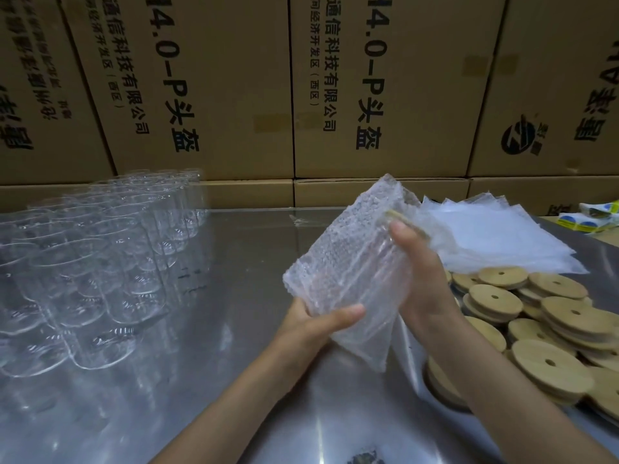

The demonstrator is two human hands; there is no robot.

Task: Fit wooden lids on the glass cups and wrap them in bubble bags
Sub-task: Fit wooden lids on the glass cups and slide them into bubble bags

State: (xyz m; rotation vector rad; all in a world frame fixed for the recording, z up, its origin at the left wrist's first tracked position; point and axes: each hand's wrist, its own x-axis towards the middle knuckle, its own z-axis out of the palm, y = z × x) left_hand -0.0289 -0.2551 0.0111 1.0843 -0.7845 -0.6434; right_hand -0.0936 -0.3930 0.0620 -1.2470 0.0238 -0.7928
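I hold a bubble bag [348, 262] tilted above the steel table [234, 329], my left hand [318, 321] gripping its near end, my right hand [420, 272] around the lidded cup inside. Bare glass cups [93, 262] crowd the left; wooden lids [536, 329] heap on the right, flat bags [495, 236] beyond them, cardboard boxes [217, 88] far behind.

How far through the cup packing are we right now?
No finished wrapped cups are in view. In hand: one clear glass cup with a round wooden lid is partly inside a clear bubble bag, held by the left hand and right hand. Left: many bare glass cups, a pile of wooden lids and stacked bubble bags.
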